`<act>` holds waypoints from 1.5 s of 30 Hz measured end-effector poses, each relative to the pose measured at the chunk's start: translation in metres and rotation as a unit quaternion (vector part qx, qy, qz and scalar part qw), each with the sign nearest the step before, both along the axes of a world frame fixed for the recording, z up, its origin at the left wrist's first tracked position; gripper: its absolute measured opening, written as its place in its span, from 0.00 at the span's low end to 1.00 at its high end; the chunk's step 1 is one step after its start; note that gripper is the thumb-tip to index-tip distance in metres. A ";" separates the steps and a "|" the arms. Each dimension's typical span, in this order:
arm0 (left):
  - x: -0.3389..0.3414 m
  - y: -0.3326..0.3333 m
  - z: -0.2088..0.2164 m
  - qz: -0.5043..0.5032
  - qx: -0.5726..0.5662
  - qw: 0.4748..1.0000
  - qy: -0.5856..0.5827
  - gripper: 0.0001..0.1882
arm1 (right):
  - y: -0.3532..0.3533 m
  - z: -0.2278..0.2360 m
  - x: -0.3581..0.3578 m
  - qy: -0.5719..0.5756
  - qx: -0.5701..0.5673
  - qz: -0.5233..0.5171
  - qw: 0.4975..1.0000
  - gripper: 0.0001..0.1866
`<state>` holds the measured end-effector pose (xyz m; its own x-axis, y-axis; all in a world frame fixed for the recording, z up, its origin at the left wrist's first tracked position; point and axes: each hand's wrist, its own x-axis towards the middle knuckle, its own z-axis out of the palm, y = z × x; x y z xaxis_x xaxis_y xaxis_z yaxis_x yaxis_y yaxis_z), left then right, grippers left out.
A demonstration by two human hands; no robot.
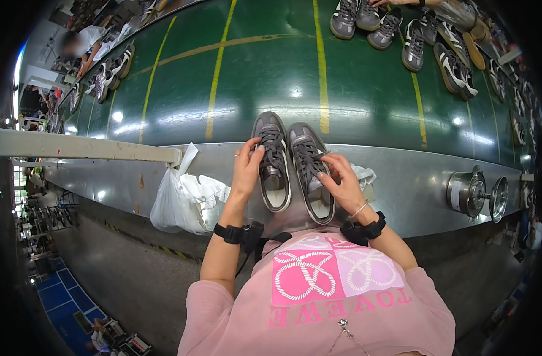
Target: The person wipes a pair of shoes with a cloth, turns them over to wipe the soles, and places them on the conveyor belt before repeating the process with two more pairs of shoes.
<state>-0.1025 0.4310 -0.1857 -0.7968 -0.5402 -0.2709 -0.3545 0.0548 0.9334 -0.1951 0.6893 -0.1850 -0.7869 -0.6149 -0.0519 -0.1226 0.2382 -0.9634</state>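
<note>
Two dark grey sneakers with grey laces lie side by side in front of me, toes pointing away and openings toward me. They rest across the metal ledge and the edge of the green conveyor. My left hand (245, 172) is closed at the outer side of the left sneaker (274, 154), thumb and fingertips by its laces. On the right sneaker (308, 151), my right hand (344, 184) is closed at the outer edge, with thumb and forefinger by the laces. Whether a lace is pinched in either hand is too small to tell.
A white plastic bag with crumpled paper (203, 193) hangs left of my left arm, below a pale metal bar (87, 146). White paper (363, 175) lies beside my right hand. A round metal pot (466, 194) stands farther right. More sneakers (413, 44) and co-workers line the green conveyor (271, 71).
</note>
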 end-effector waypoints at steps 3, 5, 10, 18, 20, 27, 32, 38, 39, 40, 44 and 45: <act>-0.007 0.004 -0.002 -0.006 -0.112 0.993 -0.026 0.20 | -0.006 0.009 0.000 0.015 0.005 -0.018 1.000 0.17; -0.012 0.001 -0.007 -0.030 -0.215 0.975 0.042 0.15 | -0.006 0.008 0.001 0.019 0.001 -0.025 1.000 0.14; -0.018 0.005 -0.003 -0.041 -0.218 0.974 0.047 0.13 | -0.003 0.010 0.003 0.102 -0.021 -0.037 0.994 0.09; -0.018 0.023 0.012 -0.033 -0.223 0.973 0.050 0.15 | 0.015 0.020 0.002 0.215 -0.047 0.022 0.975 0.08; -0.019 0.026 0.013 -0.049 -0.243 0.968 0.032 0.16 | 0.020 0.023 0.001 0.223 -0.046 0.039 0.973 0.09; -0.022 0.031 0.015 -0.075 -0.238 0.967 0.045 0.16 | 0.035 0.030 0.007 0.217 -0.038 0.054 0.974 0.08; -0.019 0.046 0.023 -0.103 -0.331 0.936 0.057 0.15 | 0.041 0.027 0.007 0.198 -0.037 0.060 0.978 0.06; -0.003 0.044 0.032 -0.098 -0.308 0.938 0.127 0.12 | 0.044 0.022 0.007 0.211 -0.040 0.016 0.977 0.09; 0.003 0.045 0.034 -0.099 -0.308 0.938 0.127 0.12 | 0.044 0.017 0.007 0.187 -0.047 0.012 0.981 0.11; 0.009 0.046 0.036 -0.049 -0.229 0.963 0.136 0.12 | 0.045 0.014 0.008 0.164 -0.053 0.008 0.985 0.13; 0.035 0.045 0.030 0.013 -0.069 0.988 0.138 0.09 | 0.046 0.017 0.004 0.147 -0.012 -0.001 0.989 0.15; 0.038 0.047 0.031 0.018 0.004 0.991 0.131 0.10 | 0.048 0.015 0.004 0.127 0.001 0.004 0.992 0.17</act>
